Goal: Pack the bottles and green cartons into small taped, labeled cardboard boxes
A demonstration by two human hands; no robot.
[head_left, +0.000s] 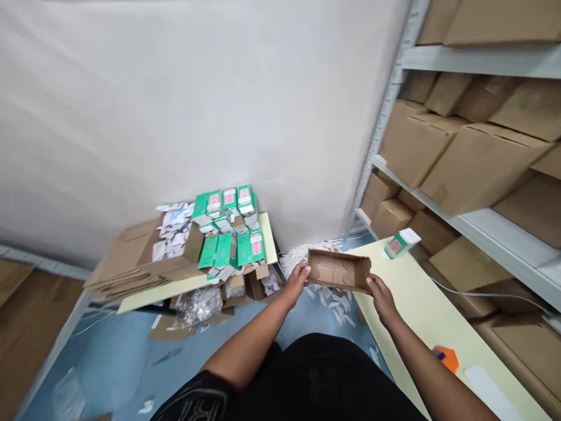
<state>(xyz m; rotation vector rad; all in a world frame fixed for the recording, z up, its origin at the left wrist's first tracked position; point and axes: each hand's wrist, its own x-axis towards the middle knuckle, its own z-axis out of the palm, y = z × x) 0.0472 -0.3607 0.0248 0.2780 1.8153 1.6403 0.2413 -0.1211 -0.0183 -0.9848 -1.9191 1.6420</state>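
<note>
Between my two hands is a small open cardboard box [337, 270], long and shallow, its inside facing me and nothing in it. My left hand [296, 283] grips its left end with the thumb at the rim. At the other end my right hand [382, 297] is closed on the right wall. The box hangs in the air in front of my body, near the left edge of the pale yellow table [421, 318]. A green and white carton [400, 244] lies on the far end of that table, beyond my right hand.
Stacked green cartons [228, 248] and a large cardboard box [175, 257] of printed white packets occupy another table ahead left. Shelves [464, 222] full of cardboard boxes line the right. Paper scraps [337, 307] and clear plastic wrap [199, 307] litter the blue floor. An orange object [447, 358] lies on the near table.
</note>
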